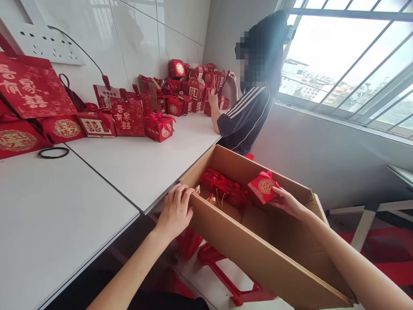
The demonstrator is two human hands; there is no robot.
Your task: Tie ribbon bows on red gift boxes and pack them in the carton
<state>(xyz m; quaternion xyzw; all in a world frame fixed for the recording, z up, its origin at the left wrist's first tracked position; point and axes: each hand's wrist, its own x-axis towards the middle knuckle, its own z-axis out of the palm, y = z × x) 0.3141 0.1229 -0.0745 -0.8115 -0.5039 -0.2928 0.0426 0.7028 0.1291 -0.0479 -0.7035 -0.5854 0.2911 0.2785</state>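
My right hand (290, 203) holds a small red gift box (263, 187) with a gold round emblem and a red ribbon bow, tilted above the inside of a cardboard box (245, 234). At the near left corner of that box, my left hand (176, 209) grips the rim, its fingers curled over the edge. Down inside, along the far left end, lie several red ribboned gift boxes (222, 183), with gold-coloured bits and cord beside them. Their lower parts are hidden by the cardboard wall.
A white table (129, 172) stands at left, with red gift boxes (159, 127) along the wall and a black hair tie (53, 152). A co-worker (248, 112) handles a red box pile (193, 88). Red stools (222, 275) stand beneath the cardboard box.
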